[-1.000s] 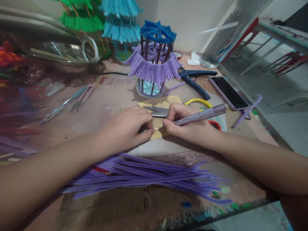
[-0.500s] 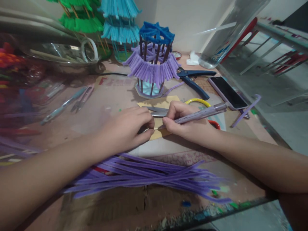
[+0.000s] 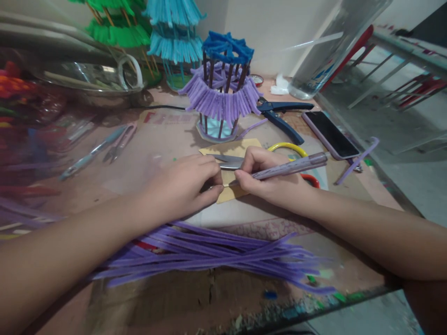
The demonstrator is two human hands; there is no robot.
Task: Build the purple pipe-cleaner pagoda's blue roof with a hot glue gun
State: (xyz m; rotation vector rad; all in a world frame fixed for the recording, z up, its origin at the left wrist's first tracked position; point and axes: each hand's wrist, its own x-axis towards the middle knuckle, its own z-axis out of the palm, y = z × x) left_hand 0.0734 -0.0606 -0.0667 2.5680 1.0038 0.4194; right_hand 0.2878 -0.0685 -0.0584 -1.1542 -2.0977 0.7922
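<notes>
My right hand point(image 3: 265, 174) is closed around a pen point(image 3: 291, 166) with a pale purple patterned barrel, its tip pointing left and down. Facing it, my left hand point(image 3: 190, 184) has thumb and finger pinched on a thin pale stick point(image 3: 226, 185), of which only a short end shows. The pen tip is at or very near that end; contact is too small to make out. Beneath both hands lies a piece of yellow-tan card point(image 3: 240, 146). Scissors point(image 3: 232, 164) with a yellow and a red handle loop rest on it, partly covered by my right hand.
Purple pipe cleaners point(image 3: 209, 258) lie along the near side. Beyond my hands stands a purple and blue tiered model point(image 3: 223, 100). Blue-handled pliers point(image 3: 284, 123), a phone point(image 3: 330, 135) and a clear bottle point(image 3: 319, 65) are on the right. A metal bowl point(image 3: 91, 90) stands back left.
The pen has tilted and shifted very slightly, its back end a little lower and further left. My left hand stays almost in place.
</notes>
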